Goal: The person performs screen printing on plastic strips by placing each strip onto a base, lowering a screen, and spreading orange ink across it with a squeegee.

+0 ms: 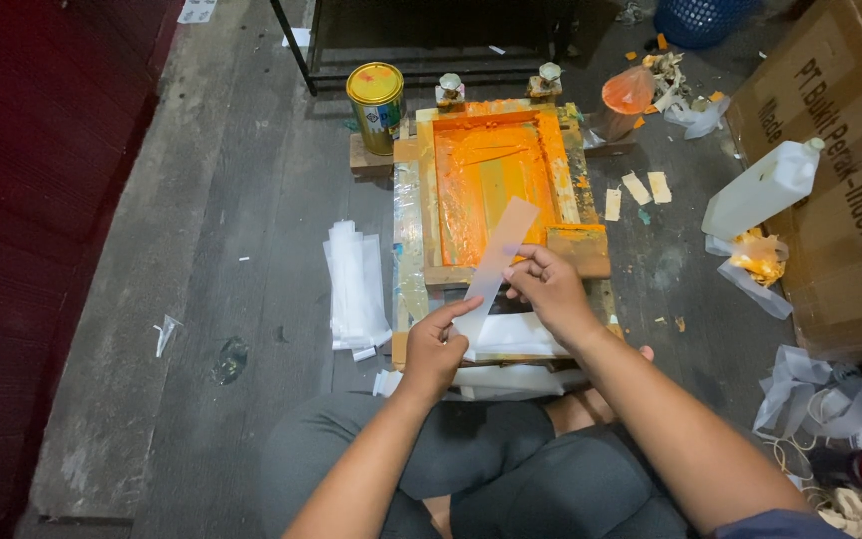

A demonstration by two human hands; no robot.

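White plastic strip [496, 265] pinched at both ends — left hand [438, 344] low, right hand [549, 287] higher — tilted above the orange frame [496, 175].

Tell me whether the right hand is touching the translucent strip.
Touching. The head view shows the right hand pinching the translucent strip at its middle, while the left hand grips its lower end.

Grey concrete floor [202, 200] carrying all work items. Orange-stained wooden screen frame [496, 180] lying flat at centre. Yellow-lidded tin can [376, 105] standing just beside frame's far left corner. Stack of white plastic bags [356, 289] lying left of frame. White plastic jug [765, 185] lying on its side at right, resting near large cardboard box [840, 170]. Small paper tags [636, 190] sitting scattered between frame and jug. Crumpled plastic scraps [810, 394] lying at lower right.
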